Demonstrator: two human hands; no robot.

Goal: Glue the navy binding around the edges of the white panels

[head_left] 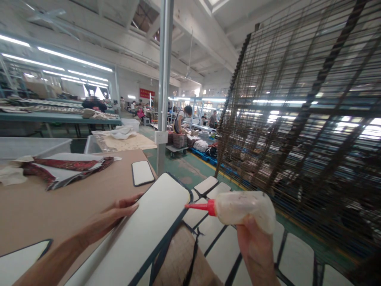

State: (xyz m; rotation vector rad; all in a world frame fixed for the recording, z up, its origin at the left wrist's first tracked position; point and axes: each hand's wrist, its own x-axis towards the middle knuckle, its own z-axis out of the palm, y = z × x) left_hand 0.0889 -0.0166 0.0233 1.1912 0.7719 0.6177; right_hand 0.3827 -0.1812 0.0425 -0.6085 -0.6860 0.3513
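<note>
My left hand [119, 214] is closed on the left edge of a long white panel [149, 222] with rounded corners and dark edging, held tilted over the table's edge. In my right hand [256, 242] is a cloudy plastic squeeze bottle [242, 208], lying on its side with its red nozzle [200, 206] pointing left. The nozzle tip is at the panel's dark right edge near the far corner; I cannot tell if it touches. Some of the right fingers are hidden behind the bottle. Below, several similar white panels [224, 250] lie in rows.
The brown table [89, 210] carries a smaller white panel [143, 173], another at lower left and red patterned fabric pieces [71, 167]. A metal post [162, 79] stands ahead. A large wire rack [282, 107] fills the right. Another person [180, 119] bends over stacks on a trolley.
</note>
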